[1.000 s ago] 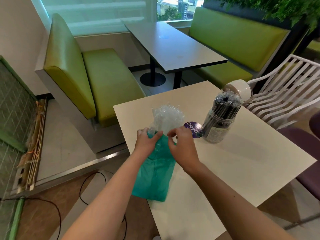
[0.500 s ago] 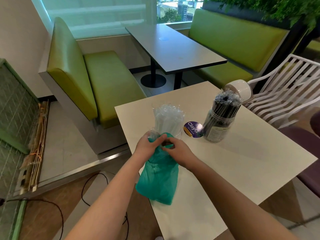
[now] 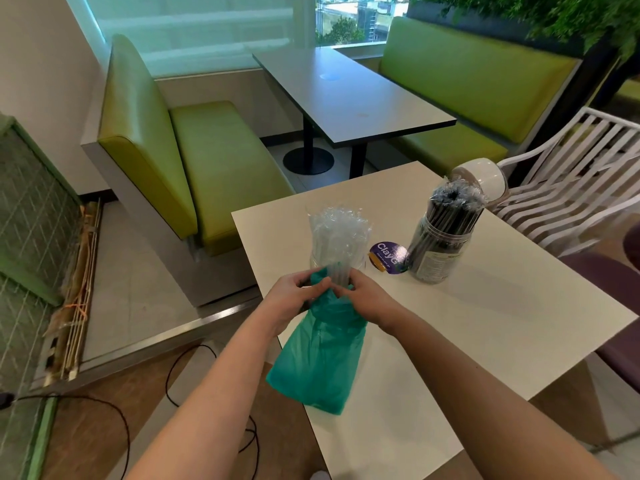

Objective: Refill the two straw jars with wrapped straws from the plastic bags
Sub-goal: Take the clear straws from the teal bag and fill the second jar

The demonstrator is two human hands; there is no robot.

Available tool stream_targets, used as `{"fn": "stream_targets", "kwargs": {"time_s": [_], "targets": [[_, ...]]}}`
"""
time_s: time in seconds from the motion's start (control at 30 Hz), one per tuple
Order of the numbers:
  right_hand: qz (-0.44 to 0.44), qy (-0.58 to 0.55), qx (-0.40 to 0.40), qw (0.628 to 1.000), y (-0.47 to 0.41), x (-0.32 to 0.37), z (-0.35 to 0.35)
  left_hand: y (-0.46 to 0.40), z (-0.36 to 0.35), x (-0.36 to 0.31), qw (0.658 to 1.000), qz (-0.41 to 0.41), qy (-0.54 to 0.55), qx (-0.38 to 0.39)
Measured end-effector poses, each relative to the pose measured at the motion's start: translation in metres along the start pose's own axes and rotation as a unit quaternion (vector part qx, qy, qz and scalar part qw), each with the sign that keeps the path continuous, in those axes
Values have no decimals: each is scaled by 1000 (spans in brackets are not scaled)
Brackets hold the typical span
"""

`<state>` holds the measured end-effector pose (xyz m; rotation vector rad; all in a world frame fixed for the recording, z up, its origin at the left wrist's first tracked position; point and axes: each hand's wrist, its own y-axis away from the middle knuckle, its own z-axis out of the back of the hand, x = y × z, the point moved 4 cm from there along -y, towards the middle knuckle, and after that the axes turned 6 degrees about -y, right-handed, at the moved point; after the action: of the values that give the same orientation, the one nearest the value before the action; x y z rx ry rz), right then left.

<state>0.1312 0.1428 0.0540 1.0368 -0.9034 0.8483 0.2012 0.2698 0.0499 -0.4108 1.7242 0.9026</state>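
**Both hands gather the neck of a green bag in front of a straw jar**

A person's 2 bare hands meet at the near left of a white table (image 3: 485,323). The left hand (image 3: 289,299) and right hand (image 3: 369,301) each pinch the bunched top of a green bag (image 3: 318,362), which droops toward the viewer over the table's near edge. Just behind the hands stands a clear jar (image 3: 337,263) packed with straws in clear wrappers (image 3: 337,233), upright and bristling above its rim.

1 second ago the hands held the bag's mouth a little apart. Since then they have drawn together, fingers curled tighter on the plastic, and the mouth looks gathered shut. The bag hangs limp. That suggests its straws are already in this jar and the person is closing or folding the bag away, though its contents cannot be seen.

To the right, well apart from the hands, a second jar (image 3: 440,240) leans, full of dark wrapped straws (image 3: 453,206). A white domed lid (image 3: 485,178) sits behind it, and a round purple sticker (image 3: 388,256) lies between the 2 jars. Both jars appear full.

Beyond are green benches (image 3: 207,161), a grey table (image 3: 346,98) and a white slatted chair (image 3: 571,188). Black cables (image 3: 173,382) trail on the floor. Nothing blocks the hands.
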Motion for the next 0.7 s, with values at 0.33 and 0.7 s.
{"fn": "stream_targets", "kwargs": {"time_s": [0.33,0.7], "targets": [[4,-39,-24,999,0,5,7,-4,9,-1,978,-79,-114,-153],[122,67,-103,985,3,56,34,-8,2,-10,926,-131,-317,-154]]}}
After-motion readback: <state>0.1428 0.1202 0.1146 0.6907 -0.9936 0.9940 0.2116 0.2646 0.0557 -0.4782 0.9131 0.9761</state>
